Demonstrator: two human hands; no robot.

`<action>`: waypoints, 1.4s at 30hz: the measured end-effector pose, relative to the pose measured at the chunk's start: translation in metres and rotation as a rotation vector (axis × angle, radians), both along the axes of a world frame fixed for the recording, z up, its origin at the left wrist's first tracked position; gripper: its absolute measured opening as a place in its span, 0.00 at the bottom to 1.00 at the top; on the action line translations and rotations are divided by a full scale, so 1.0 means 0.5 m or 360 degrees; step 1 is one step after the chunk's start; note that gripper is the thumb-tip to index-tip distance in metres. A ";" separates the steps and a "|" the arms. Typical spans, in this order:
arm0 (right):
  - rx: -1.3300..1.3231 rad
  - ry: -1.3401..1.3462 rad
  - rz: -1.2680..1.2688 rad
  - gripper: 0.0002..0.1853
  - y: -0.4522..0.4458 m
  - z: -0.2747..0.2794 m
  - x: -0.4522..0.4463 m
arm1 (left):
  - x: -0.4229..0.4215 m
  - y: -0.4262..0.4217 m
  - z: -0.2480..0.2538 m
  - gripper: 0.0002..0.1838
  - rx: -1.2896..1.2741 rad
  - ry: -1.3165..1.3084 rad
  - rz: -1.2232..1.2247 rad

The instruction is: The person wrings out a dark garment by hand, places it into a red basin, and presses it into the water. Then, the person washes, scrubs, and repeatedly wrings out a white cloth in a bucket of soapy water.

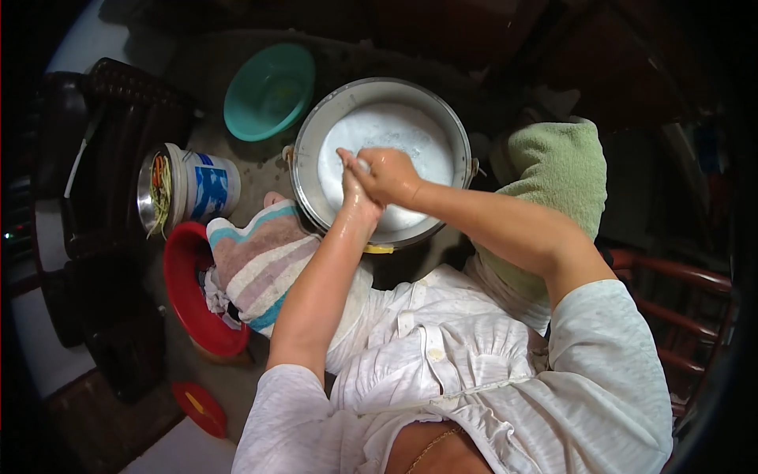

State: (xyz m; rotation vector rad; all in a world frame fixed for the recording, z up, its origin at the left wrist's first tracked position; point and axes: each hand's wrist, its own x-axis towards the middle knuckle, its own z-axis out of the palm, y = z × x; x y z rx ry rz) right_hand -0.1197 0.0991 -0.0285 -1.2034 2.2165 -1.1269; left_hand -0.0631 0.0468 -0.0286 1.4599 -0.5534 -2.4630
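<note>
A large round metal pot (305, 186) holds white, foamy liquid (418, 134). Both wet hands are pressed together above the foam, near the pot's middle and left. My left hand (357, 189) is upright, with its fingers partly hidden behind the other hand. Over it, my right hand (388, 175) is closed, its fingers wrapped round the left hand's fingers. A small whitish bit shows between the hands; what it is I cannot make out.
A green basin (270, 93) stands behind left of the pot. Further left are a white bucket (212, 186) with vegetable strips in a metal bowl, and a red basin (185, 296) with cloth. Towels cover both knees; a red-brown chair (671, 272) is at right.
</note>
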 end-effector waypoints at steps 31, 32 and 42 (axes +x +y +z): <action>0.0105 0.0009 -0.0025 0.20 -0.017 0.039 0.012 | 0.025 -0.007 -0.011 0.21 -0.0159 0.0347 0.0077; 0.0002 0.0117 0.0051 0.21 -0.012 0.045 0.025 | 0.045 -0.025 -0.046 0.22 -0.0272 0.0563 -0.0055; 0.0033 -0.1015 -0.0626 0.25 -0.013 -0.054 -0.108 | 0.001 0.011 0.013 0.19 -0.0132 0.0319 -0.0421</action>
